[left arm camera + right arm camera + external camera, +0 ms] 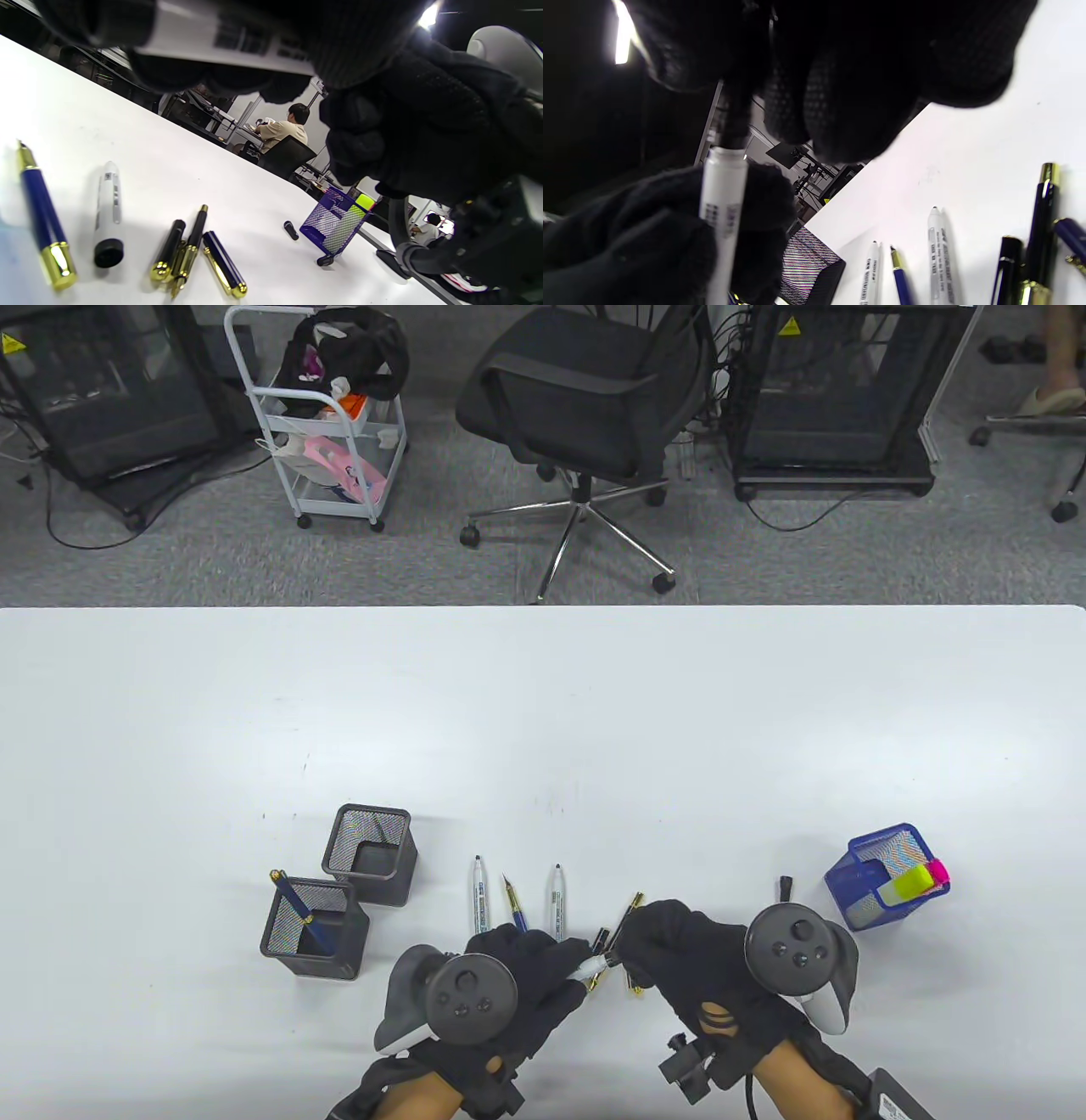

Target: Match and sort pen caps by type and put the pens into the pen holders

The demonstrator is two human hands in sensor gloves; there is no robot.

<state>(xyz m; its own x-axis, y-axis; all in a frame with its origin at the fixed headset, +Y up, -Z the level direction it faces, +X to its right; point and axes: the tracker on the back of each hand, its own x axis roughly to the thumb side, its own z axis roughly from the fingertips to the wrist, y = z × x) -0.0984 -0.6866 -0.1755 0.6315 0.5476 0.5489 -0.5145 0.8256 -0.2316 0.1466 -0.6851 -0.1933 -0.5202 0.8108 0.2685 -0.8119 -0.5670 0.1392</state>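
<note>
White plastic is what the marker barrel (585,968) is made of, and it is gripped in the curled fingers of the black-gloved left hand (517,976) just above the white counter (543,712). A black cap (734,114) is pinched by the fingertips of the black-gloved right hand (679,959) at the marker's tip; whether the cap is fully seated cannot be told. Both hands meet near the counter's front edge. Just behind the left hand, two white markers (478,895) (556,899) and a blue fountain pen with a gold nib (514,906) are laid side by side, uncapped. Between the hands, black and blue gold-trimmed pen parts (191,250) are clustered, touching one another. To the left, two black mesh pen holders (371,853) (314,927) are set next to each other; a blue pen (297,906) is stood in the nearer one. At the right, a blue mesh holder (878,878) lies tipped over, with a yellow and pink highlighter (916,881) at its mouth. A small black cap (785,886) lies near it.
</note>
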